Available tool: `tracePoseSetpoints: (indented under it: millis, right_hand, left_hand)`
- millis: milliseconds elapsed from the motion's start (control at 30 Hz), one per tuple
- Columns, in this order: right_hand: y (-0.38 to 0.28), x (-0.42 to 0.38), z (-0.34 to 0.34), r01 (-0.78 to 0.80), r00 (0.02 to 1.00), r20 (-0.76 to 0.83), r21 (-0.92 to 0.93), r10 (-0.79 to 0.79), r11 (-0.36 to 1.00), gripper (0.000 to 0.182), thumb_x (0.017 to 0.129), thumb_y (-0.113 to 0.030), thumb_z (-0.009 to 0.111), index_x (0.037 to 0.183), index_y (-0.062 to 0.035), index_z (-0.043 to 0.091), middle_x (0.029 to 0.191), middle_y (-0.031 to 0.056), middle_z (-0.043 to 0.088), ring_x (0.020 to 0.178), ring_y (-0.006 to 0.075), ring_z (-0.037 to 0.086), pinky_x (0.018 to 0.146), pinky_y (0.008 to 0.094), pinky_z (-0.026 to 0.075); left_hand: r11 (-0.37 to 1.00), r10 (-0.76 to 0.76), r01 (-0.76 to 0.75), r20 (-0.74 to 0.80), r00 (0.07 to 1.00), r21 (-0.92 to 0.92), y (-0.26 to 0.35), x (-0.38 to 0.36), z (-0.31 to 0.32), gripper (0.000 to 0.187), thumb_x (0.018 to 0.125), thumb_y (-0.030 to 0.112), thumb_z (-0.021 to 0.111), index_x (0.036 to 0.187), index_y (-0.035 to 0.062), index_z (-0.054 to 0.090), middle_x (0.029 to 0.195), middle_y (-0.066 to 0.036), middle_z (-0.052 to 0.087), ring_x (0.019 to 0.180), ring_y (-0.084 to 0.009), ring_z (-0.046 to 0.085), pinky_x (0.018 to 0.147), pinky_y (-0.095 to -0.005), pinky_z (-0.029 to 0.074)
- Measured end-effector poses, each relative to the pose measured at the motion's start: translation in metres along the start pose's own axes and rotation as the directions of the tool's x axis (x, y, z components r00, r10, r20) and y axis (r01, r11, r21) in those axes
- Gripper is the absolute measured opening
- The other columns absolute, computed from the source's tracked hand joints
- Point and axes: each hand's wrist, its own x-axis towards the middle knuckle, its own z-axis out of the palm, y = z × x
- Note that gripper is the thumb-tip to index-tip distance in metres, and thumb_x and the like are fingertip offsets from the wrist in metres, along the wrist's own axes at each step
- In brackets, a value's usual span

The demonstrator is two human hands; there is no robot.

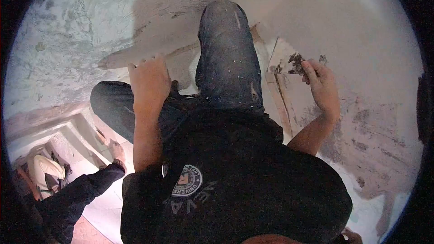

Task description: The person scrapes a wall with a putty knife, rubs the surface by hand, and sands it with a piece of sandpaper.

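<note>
Pale grey plastered wall surface (90, 22), streaked and rough, fills the view behind a person in a black printed T-shirt (235, 185) and paint-flecked dark blue jeans (228, 54), one knee raised. Their left hand (149, 81) rests curled over the top edge of a long pale plaster-coated straightedge board (122, 57), fingers folded down on it in a closed grip. Their right hand (322, 88) is pressed against the wall, fingertips pinched at a dark crumbly patch of material (296, 63); whether it actually holds a piece is hard to tell. Lower left, well apart, another person's dark sleeve (86, 185) reaches toward white stepped ledges (77, 131).
</note>
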Motion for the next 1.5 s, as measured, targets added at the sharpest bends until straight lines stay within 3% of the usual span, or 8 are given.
tracePoseSetpoints:
  millis: [233,333,533,867,1033,1267,1367,1500]
  right_hand:
    - [-0.014,0.002,0.01,0.088,0.993,0.087,-0.029,-0.085,0.996,0.027,0.095,-0.026,0.06,0.093,0.0004,0.068,0.069,0.0116,0.061,0.068,0.0167,0.058,0.07,0.0329,0.047]
    - [-0.022,0.002,0.02,0.231,0.956,0.158,0.111,-0.246,0.967,0.024,0.094,-0.023,0.061,0.092,0.0004,0.069,0.071,0.0109,0.063,0.068,0.0161,0.058,0.069,0.0331,0.047]
    - [0.05,0.042,0.03,-0.071,0.996,-0.076,-0.489,0.039,0.87,0.036,0.089,-0.035,0.065,0.088,0.0005,0.069,0.071,0.0134,0.064,0.064,0.024,0.058,0.063,0.0353,0.046]
    - [-0.037,0.027,0.061,0.356,0.922,0.0,0.396,-0.388,0.846,0.028,0.092,-0.027,0.066,0.093,0.0001,0.072,0.067,0.0121,0.065,0.064,0.0105,0.057,0.061,0.0324,0.046]
    - [-0.012,0.039,0.04,0.106,0.875,-0.43,-0.281,-0.224,0.954,0.026,0.091,-0.023,0.065,0.097,0.0016,0.072,0.066,0.0144,0.065,0.06,0.0126,0.055,0.062,0.0316,0.047]
    - [0.015,-0.009,0.032,0.221,0.877,0.455,-0.1,-0.153,0.97,0.022,0.092,-0.023,0.065,0.091,-0.0022,0.072,0.082,0.0146,0.069,0.07,0.016,0.061,0.069,0.0333,0.049]
    - [0.078,-0.017,0.028,-0.117,0.993,-0.08,-0.654,0.086,0.747,0.023,0.094,-0.024,0.062,0.095,-0.0038,0.073,0.084,0.0152,0.071,0.082,0.0191,0.069,0.073,0.0337,0.051]
    - [0.019,-0.041,0.032,0.146,0.988,0.029,0.075,-0.148,0.986,0.019,0.092,-0.022,0.063,0.095,-0.0072,0.075,0.068,0.0141,0.065,0.066,0.0212,0.065,0.065,0.0344,0.048]
  left_hand:
    - [0.211,0.77,-0.359,-0.072,0.634,-0.909,0.024,0.041,0.083,0.039,0.085,0.027,0.07,0.113,0.0009,0.064,0.106,-0.015,0.064,0.107,-0.0261,0.059,0.094,-0.0381,0.045]
    - [0.995,-0.034,-0.026,-0.583,0.812,-0.094,-0.051,0.032,0.06,0.033,0.088,0.023,0.067,0.114,0.0034,0.061,0.114,-0.017,0.061,0.107,-0.0377,0.057,0.095,-0.0458,0.043]
    - [0.736,-0.338,-0.076,-0.463,0.82,-0.672,-0.059,-0.044,-0.021,0.024,0.092,0.018,0.064,0.112,0.0052,0.065,0.108,-0.011,0.064,0.1,-0.0223,0.058,0.085,-0.036,0.046]
    - [0.624,-0.003,-0.276,-0.355,0.935,-0.731,-0.05,-0.075,-0.026,0.027,0.087,0.011,0.066,0.111,-0.0007,0.061,0.1,-0.012,0.065,0.088,-0.0222,0.057,0.083,-0.0335,0.046]
    - [0.58,-0.069,-0.272,-0.379,0.923,-0.768,-0.057,-0.09,-0.025,0.028,0.089,0.011,0.065,0.114,-0.0011,0.061,0.099,-0.012,0.066,0.087,-0.0197,0.057,0.082,-0.0321,0.046]
    - [0.613,-0.063,-0.194,-0.292,0.954,-0.766,-0.053,-0.102,-0.02,0.029,0.091,0.014,0.064,0.118,0.0015,0.062,0.097,-0.009,0.067,0.089,-0.0168,0.058,0.082,-0.0312,0.043]
    - [0.577,0.004,-0.222,-0.269,0.963,-0.786,-0.057,-0.111,-0.023,0.031,0.092,0.016,0.063,0.119,0.0028,0.062,0.096,-0.007,0.067,0.09,-0.0161,0.059,0.081,-0.0312,0.042]
    - [0.635,-0.059,-0.164,-0.26,0.964,-0.755,-0.057,-0.116,-0.021,0.032,0.091,0.014,0.064,0.121,0.0032,0.061,0.094,-0.007,0.067,0.088,-0.0159,0.059,0.078,-0.0302,0.042]
